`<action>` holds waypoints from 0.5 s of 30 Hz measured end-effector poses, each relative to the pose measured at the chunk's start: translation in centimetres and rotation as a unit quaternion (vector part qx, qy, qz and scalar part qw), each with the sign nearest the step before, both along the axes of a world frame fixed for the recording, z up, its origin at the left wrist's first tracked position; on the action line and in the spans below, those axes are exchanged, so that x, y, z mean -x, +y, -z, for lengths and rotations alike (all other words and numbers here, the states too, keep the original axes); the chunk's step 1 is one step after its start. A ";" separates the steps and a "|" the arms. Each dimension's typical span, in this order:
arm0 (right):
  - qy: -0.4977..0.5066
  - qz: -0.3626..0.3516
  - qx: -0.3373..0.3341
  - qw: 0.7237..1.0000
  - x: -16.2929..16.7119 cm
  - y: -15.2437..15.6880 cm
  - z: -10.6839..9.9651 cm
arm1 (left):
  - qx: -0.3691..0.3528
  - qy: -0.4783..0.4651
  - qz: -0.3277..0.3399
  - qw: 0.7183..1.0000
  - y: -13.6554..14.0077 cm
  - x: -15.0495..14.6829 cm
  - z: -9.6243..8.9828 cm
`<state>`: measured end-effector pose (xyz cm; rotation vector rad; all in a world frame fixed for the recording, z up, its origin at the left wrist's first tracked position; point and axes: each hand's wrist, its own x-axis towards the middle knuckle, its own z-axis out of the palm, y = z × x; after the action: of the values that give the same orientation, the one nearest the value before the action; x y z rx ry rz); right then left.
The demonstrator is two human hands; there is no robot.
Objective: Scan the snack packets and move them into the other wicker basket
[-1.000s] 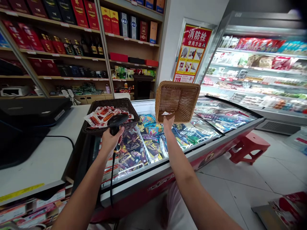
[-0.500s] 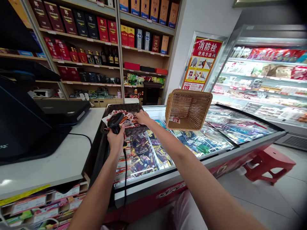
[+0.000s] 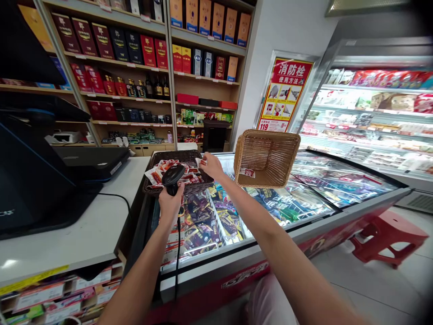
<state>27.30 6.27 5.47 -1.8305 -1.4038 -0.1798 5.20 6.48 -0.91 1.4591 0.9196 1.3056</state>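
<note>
My left hand (image 3: 170,201) is wrapped round the handle of a black barcode scanner (image 3: 173,175), its cable hanging down below. Behind the scanner, a dark brown wicker basket (image 3: 182,156) holds several small red-and-white snack packets (image 3: 156,175). My right hand (image 3: 213,166) is at that basket's right rim, fingers pinching a small white-and-red packet (image 3: 200,161). To the right, a tan wicker basket (image 3: 267,135) stands with its opening turned towards me, and a red-and-white packet (image 3: 247,172) lies inside it.
Both baskets rest on a glass-topped chest freezer (image 3: 250,243) full of wrapped goods. A white counter (image 3: 84,225) with a black checkout terminal (image 3: 30,171) is at left. A red plastic stool (image 3: 389,237) stands on the floor at right. Shelves of boxed bottles line the back.
My right hand has lifted from among the packets to the dark basket's right rim, now with a packet in its fingers. The scanner in my left hand has shifted slightly right in view.
</note>
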 end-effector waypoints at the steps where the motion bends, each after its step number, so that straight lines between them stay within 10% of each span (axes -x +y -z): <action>1: 0.047 0.015 -0.055 0.997 -0.6 -1.5 0.5 | 0.005 -0.008 0.001 1.000 -0.2 -0.2 -0.1; 10: 0.454 0.050 -0.316 0.831 -2.7 -9.8 8.4 | 0.012 0.006 0.129 0.992 -2.8 -1.0 -0.9; 15: 0.363 0.136 -0.313 0.867 -2.3 -9.7 9.5 | 0.034 0.053 0.239 0.969 -4.5 -1.2 -1.2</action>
<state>29.56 -3.41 -4.04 -1.3100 -0.4661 -0.0588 6.39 2.03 0.31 1.5850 0.6177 0.8392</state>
